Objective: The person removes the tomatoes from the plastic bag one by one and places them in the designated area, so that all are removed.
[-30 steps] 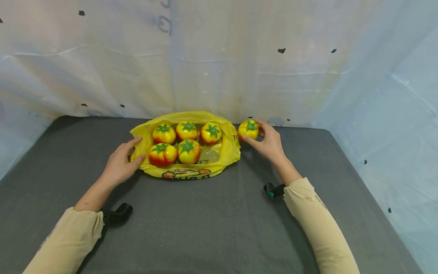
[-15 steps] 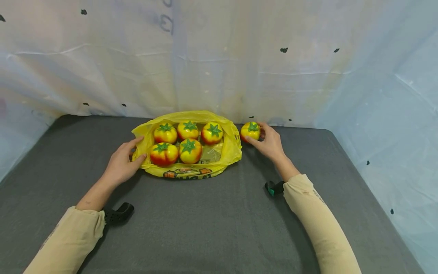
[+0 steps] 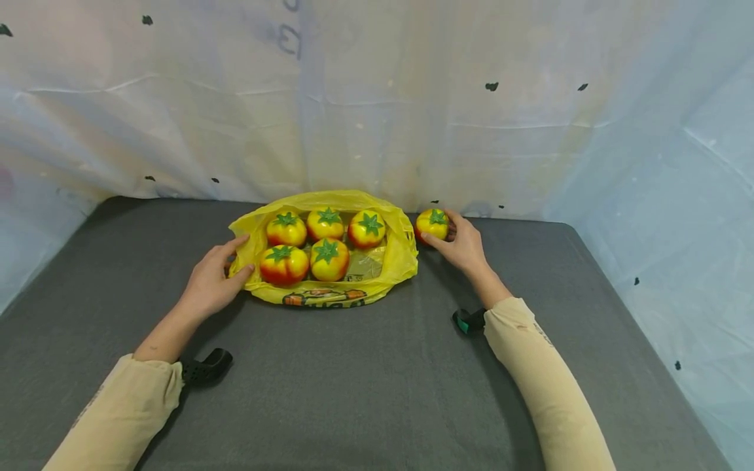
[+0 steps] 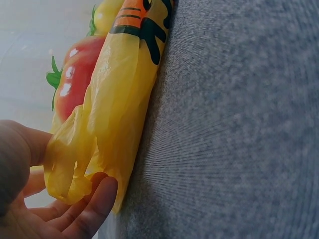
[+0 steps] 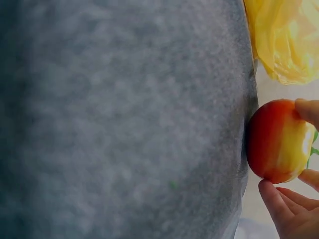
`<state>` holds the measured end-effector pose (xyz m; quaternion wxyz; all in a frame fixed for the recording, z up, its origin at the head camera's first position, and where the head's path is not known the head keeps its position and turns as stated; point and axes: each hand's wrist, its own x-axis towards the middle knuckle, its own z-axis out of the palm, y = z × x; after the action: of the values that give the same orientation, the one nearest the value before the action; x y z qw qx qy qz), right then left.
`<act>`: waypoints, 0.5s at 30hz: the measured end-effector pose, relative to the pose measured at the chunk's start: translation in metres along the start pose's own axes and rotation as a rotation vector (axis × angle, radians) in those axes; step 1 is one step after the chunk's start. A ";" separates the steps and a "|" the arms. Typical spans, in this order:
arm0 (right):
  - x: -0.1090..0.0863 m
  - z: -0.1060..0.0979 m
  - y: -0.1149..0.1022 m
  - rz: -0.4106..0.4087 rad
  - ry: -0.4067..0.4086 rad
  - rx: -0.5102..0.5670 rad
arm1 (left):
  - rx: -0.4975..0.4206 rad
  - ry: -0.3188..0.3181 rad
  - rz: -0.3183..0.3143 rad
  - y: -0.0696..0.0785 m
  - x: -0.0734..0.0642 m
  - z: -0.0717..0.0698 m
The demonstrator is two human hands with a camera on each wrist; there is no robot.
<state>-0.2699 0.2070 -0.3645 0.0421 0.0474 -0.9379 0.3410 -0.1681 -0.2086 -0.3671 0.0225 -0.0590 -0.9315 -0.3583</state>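
Note:
A yellow plastic bag (image 3: 398,267) lies with its mouth wide, several red-and-yellow toy tomatoes (image 3: 330,259) with green star-shaped tops inside. At its left end my left hand (image 3: 211,280) holds the bag's edge; the left wrist view has the crumpled yellow film (image 4: 67,164) between thumb and fingers. Just right of the bag, my right hand (image 3: 465,248) grips one more toy tomato (image 3: 432,226) from its right side. In the right wrist view this tomato (image 5: 277,142) sits at the grey surface, thumb and fingertips around it, a small gap from the bag (image 5: 289,45).
The grey table (image 3: 353,386) stretches in front of the bag and to both sides. A pale plastic sheet (image 3: 377,118) hangs right behind the table's far edge, and a bluish one (image 3: 665,196) stands along the right. Black wrist cameras (image 3: 207,367) stick out from both forearms.
The whole head view has shifted slightly. My right hand and its tomato sit marginally farther from the bag than a second ago. My left hand keeps its hold on the bag.

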 end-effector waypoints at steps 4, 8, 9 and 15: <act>0.000 -0.002 0.000 0.012 -0.002 -0.003 | -0.004 -0.002 0.000 0.000 0.000 0.001; -0.002 -0.006 -0.002 0.030 -0.005 -0.035 | 0.001 0.003 0.000 -0.001 0.000 0.001; -0.002 -0.007 -0.003 0.034 -0.005 -0.045 | 0.003 0.005 0.001 -0.002 0.000 0.001; -0.006 -0.014 -0.010 0.022 0.017 -0.068 | 0.005 0.006 0.010 -0.002 0.001 0.000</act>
<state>-0.2621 0.2086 -0.3480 0.0480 0.0328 -0.9491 0.3095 -0.1691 -0.2103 -0.3680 0.0271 -0.0628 -0.9319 -0.3561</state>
